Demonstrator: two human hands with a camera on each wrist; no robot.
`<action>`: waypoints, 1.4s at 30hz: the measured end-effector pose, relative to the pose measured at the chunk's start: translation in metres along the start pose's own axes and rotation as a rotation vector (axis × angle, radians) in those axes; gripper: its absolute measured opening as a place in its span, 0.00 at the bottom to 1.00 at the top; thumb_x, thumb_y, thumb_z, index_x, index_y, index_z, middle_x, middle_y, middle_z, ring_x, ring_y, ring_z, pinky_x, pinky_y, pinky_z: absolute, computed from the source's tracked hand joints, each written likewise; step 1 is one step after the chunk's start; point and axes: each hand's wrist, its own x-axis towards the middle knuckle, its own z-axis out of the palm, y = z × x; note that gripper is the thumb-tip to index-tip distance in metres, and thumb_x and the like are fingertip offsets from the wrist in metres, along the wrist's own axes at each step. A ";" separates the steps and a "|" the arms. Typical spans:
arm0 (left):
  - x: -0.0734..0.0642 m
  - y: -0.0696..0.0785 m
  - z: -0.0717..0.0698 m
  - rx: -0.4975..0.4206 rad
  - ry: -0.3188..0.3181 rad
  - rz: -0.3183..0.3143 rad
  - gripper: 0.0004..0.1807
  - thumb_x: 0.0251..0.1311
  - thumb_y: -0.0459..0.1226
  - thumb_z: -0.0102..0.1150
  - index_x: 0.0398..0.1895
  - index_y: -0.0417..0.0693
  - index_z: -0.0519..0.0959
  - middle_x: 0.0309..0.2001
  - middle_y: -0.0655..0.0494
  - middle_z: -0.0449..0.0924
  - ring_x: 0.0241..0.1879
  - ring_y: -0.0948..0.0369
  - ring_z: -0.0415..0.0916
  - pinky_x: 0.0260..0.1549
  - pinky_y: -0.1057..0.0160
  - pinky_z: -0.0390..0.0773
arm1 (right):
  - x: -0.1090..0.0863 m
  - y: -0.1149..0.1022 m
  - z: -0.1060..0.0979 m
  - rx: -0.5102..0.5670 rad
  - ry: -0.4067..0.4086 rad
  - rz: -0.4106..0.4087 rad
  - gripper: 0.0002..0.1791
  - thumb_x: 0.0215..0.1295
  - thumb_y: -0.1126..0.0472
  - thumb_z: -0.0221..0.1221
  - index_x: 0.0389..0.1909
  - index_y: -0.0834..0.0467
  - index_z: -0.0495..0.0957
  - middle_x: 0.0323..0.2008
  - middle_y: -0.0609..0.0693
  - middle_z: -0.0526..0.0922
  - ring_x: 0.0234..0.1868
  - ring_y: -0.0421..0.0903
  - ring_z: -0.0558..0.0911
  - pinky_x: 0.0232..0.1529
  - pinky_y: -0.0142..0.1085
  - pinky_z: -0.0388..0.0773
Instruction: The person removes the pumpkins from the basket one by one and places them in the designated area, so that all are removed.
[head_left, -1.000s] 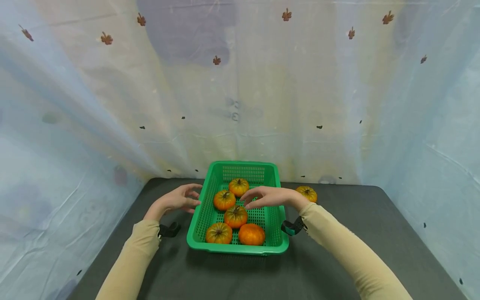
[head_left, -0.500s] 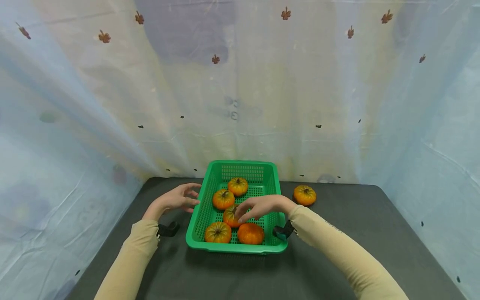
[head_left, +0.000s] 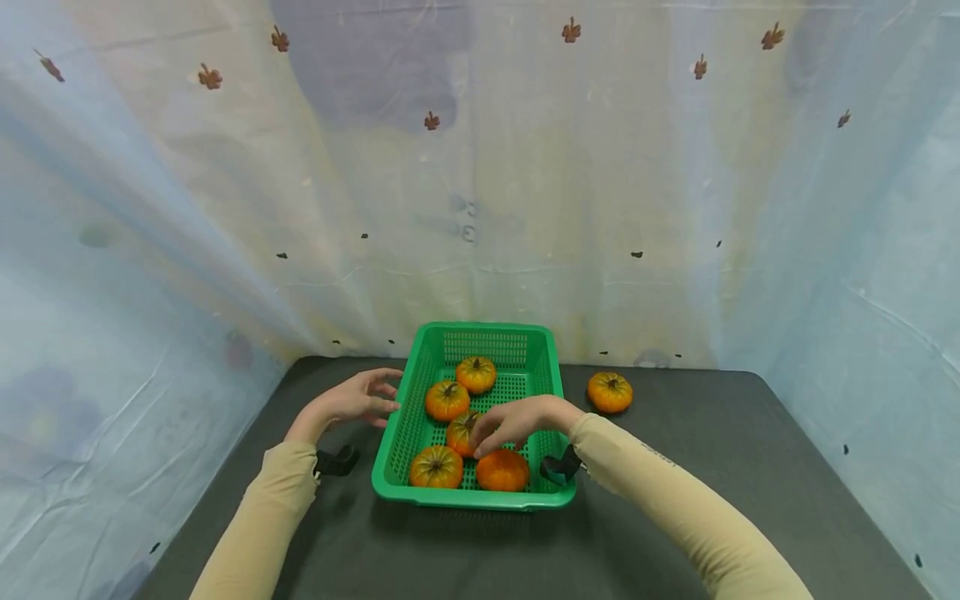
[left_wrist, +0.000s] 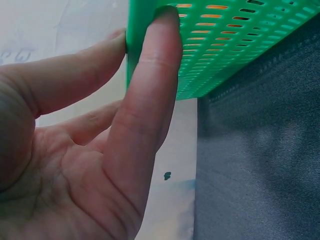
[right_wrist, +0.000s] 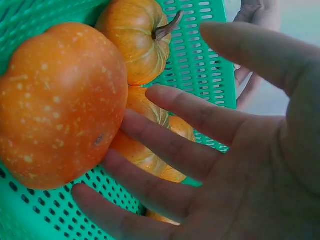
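Note:
A green plastic basket [head_left: 480, 499] with slotted walls holds several small orange pumpkins. My left hand [head_left: 352, 402] is at its left side; in the left wrist view the thumb lies at the rim's top and the index fingertip tucks under the rim [left_wrist: 137, 25]. Over the basket's right half reaches my right hand [head_left: 517, 418], palm down, with spread fingers and nothing gripped. Its fingertips come right up to the speckled, deep orange pumpkin [right_wrist: 62, 105]. Beside that one sits a ribbed pumpkin with a brown stem [right_wrist: 135, 40]. Two more ribbed pumpkins [head_left: 447, 401] [head_left: 476, 375] lie farther back.
One ribbed pumpkin [head_left: 610, 392] stands on the dark table [head_left: 697, 450], to the right of the basket. Pale plastic sheeting [head_left: 525, 208] encloses the back and both sides of the table.
My right hand has moved left and toward me, from above the basket's right middle to the front pumpkins. The left hand has stayed at the rim.

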 end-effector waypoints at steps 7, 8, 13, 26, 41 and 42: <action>-0.002 0.001 0.000 -0.001 -0.002 0.002 0.41 0.63 0.34 0.61 0.74 0.38 0.49 0.58 0.33 0.65 0.48 0.49 0.77 0.43 0.49 0.81 | 0.000 -0.002 0.002 -0.040 -0.024 0.047 0.20 0.67 0.44 0.57 0.57 0.45 0.76 0.52 0.36 0.75 0.53 0.38 0.74 0.48 0.45 0.80; -0.002 0.002 0.000 -0.003 -0.002 0.001 0.41 0.63 0.34 0.61 0.74 0.38 0.48 0.58 0.33 0.65 0.48 0.49 0.77 0.43 0.49 0.81 | 0.000 -0.002 0.002 -0.045 -0.030 0.052 0.20 0.67 0.45 0.57 0.57 0.46 0.76 0.53 0.36 0.75 0.53 0.38 0.75 0.48 0.45 0.80; -0.003 0.003 0.001 -0.008 -0.007 0.003 0.41 0.63 0.34 0.61 0.74 0.38 0.49 0.58 0.33 0.65 0.47 0.49 0.77 0.43 0.50 0.82 | 0.001 -0.003 0.003 -0.053 -0.069 0.074 0.20 0.67 0.47 0.58 0.57 0.48 0.77 0.54 0.38 0.76 0.54 0.38 0.74 0.47 0.44 0.80; -0.002 0.003 0.001 -0.007 -0.008 0.006 0.42 0.63 0.34 0.61 0.74 0.37 0.48 0.57 0.34 0.66 0.46 0.49 0.77 0.41 0.51 0.82 | 0.002 -0.003 0.004 -0.136 -0.095 0.106 0.17 0.59 0.54 0.67 0.50 0.48 0.80 0.46 0.40 0.75 0.43 0.37 0.77 0.36 0.39 0.84; -0.002 0.004 0.002 -0.008 -0.002 0.000 0.41 0.63 0.33 0.61 0.74 0.37 0.49 0.56 0.34 0.66 0.46 0.49 0.77 0.41 0.51 0.83 | 0.005 -0.005 0.004 -0.127 -0.115 0.186 0.16 0.57 0.55 0.69 0.42 0.53 0.73 0.45 0.46 0.72 0.42 0.42 0.76 0.31 0.40 0.83; -0.002 0.004 0.001 -0.008 -0.001 -0.001 0.41 0.63 0.33 0.61 0.74 0.38 0.49 0.56 0.34 0.66 0.46 0.49 0.77 0.41 0.51 0.83 | 0.005 -0.005 0.004 -0.130 -0.113 0.191 0.17 0.57 0.55 0.69 0.43 0.52 0.74 0.47 0.46 0.72 0.43 0.41 0.76 0.32 0.40 0.83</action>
